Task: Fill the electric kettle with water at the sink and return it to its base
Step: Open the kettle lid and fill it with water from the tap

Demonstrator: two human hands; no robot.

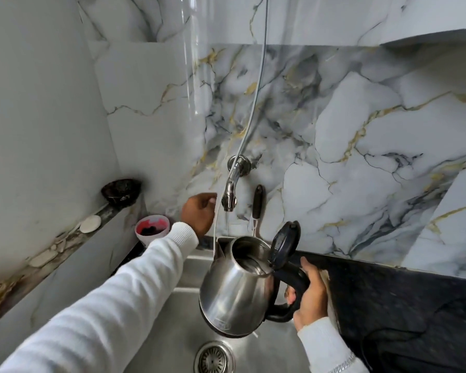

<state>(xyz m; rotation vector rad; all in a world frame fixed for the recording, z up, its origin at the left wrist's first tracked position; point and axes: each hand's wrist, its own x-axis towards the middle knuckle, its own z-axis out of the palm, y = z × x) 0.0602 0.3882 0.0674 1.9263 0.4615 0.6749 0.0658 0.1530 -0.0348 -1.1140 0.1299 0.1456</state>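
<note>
On the left, a pink plastic cup (152, 228) stands in the corner by the steel sink (172, 327). The left hand (198, 212) is raised beside the chrome wall tap (232, 184), fingers curled loosely, probably to control the thin water stream. Right of it, the right hand (308, 294) has its fingers wrapped round the black handle of the stainless steel electric kettle (236, 289), held over the sink with the lid open so water can enter. The dark counter (404, 300) lies at the right; no base is visible.

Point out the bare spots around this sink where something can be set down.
The black counter, right of the right hand holding the kettle, is bare up to the marble wall. The sink floor left of the drain is open. Crowded: the ledge with the dark bowl and the corner with the pink cup, by the left hand.
</note>
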